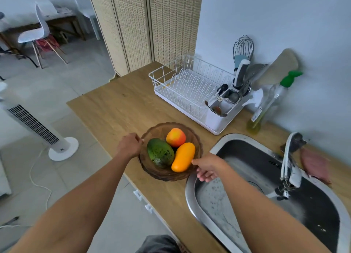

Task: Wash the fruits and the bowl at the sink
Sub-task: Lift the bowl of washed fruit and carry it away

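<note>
A brown glass bowl with a scalloped rim rests on the wooden counter, just left of the steel sink. Three fruits lie in it: a green avocado-like fruit, a yellow mango and an orange-red round fruit. My left hand closes on the bowl's left rim. My right hand holds the bowl's right rim beside the mango, thumb on the edge and fingers curled below. The tap stands over the sink with no water running.
A white dish rack with a cutlery holder and utensils stands behind the bowl. A soap bottle with a green top and a pink cloth sit by the wall. A tower fan stands on the floor at left.
</note>
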### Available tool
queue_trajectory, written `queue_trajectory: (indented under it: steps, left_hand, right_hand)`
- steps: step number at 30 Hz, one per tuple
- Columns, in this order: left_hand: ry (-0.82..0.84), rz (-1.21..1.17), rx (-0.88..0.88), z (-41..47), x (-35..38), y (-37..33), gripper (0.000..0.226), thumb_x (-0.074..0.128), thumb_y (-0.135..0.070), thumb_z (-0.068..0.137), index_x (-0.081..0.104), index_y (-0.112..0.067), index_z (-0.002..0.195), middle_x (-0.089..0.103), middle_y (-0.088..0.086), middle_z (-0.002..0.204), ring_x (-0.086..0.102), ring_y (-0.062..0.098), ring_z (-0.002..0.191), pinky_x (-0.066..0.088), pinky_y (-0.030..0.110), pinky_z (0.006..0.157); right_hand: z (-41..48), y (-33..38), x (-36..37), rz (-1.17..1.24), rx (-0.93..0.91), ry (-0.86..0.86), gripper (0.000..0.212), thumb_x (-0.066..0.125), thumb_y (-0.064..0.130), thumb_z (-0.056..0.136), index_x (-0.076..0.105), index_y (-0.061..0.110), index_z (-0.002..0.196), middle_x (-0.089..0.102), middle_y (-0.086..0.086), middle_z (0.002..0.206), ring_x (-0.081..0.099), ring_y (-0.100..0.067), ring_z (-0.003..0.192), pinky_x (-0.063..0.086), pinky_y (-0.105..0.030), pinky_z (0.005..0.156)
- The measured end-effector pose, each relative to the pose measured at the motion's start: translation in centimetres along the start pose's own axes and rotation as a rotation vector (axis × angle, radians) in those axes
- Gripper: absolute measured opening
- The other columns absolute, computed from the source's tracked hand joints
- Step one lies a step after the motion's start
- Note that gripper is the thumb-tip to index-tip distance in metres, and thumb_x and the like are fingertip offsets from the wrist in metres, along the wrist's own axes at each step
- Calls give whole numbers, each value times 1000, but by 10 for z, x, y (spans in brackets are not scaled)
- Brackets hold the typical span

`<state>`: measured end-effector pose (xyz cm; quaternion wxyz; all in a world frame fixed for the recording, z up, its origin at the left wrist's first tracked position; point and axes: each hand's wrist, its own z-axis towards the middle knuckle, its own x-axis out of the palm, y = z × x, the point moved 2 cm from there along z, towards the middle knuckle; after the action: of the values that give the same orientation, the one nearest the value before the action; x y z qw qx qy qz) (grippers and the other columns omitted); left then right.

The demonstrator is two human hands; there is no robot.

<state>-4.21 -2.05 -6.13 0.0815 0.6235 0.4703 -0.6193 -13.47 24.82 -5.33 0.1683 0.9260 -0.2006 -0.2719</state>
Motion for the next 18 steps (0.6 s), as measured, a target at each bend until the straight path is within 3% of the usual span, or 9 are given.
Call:
queue_trajectory:
  steps: [2, 4, 7, 10, 12, 15, 16, 18]
  left_hand:
    - [-12, -64, 10, 5, -3, -2, 18, 58, -31, 94, 62, -13, 98, 70, 15, 101, 63, 33, 96, 48, 36, 74]
    - [-6, -82, 25, 7, -5, -4, 14, 59, -27, 92, 62, -14, 97, 71, 14, 96, 64, 32, 94, 49, 36, 74]
    - [24, -106, 45, 8, -5, -4, 15, 61, -21, 91, 63, -11, 102, 71, 13, 91, 64, 31, 91, 49, 34, 71]
    - [28, -117, 82, 11, -6, -12, 16, 59, -12, 90, 65, -8, 104, 69, 12, 86, 64, 32, 90, 47, 33, 71]
    - [34, -107, 135, 16, -4, -23, 22, 56, -10, 90, 64, -6, 111, 68, 13, 96, 63, 32, 98, 48, 35, 78]
    - [84, -170, 217, 23, -2, -42, 37, 51, -9, 94, 54, -7, 131, 64, 13, 117, 59, 29, 106, 45, 34, 88]
    - [79, -214, 236, 25, -3, -46, 40, 50, -8, 94, 52, -9, 134, 62, 12, 122, 58, 26, 104, 45, 32, 87]
    - [-10, -256, 242, 24, -6, -49, 36, 49, -8, 94, 54, -9, 130, 61, 12, 121, 56, 22, 98, 44, 32, 82]
  right_hand:
    - [9, -4, -10, -11, -22, -137, 47, 48, 50, 94, 63, 5, 93, 69, -11, 75, 64, -22, 60, 56, -32, 61]
    - [18, -3, -14, 6, -128, -346, 45, 43, 48, 94, 64, 8, 97, 71, -13, 85, 68, -28, 71, 61, -40, 73]
    - [23, -4, -5, -45, -232, -408, 36, 43, 39, 95, 65, 10, 95, 72, -14, 97, 69, -31, 87, 58, -43, 82]
    - [11, -8, 3, -70, -233, -254, 33, 51, 31, 93, 68, 9, 75, 72, -5, 69, 63, -16, 58, 54, -31, 64]
    - [1, -13, 4, -23, -171, -28, 31, 56, 32, 92, 71, 6, 83, 71, -3, 65, 56, -12, 50, 45, -25, 52]
    - [-13, -25, -1, 2, -75, 340, 37, 57, 44, 94, 70, 9, 97, 70, -1, 74, 53, -9, 55, 37, -21, 53]
    - [-13, -28, -4, 19, -69, 376, 40, 55, 45, 95, 68, 8, 103, 68, -1, 75, 52, -9, 56, 36, -21, 53]
    - [-10, -28, -13, 148, -77, 259, 44, 56, 44, 95, 64, 4, 111, 66, -4, 75, 51, -11, 53, 35, -22, 49]
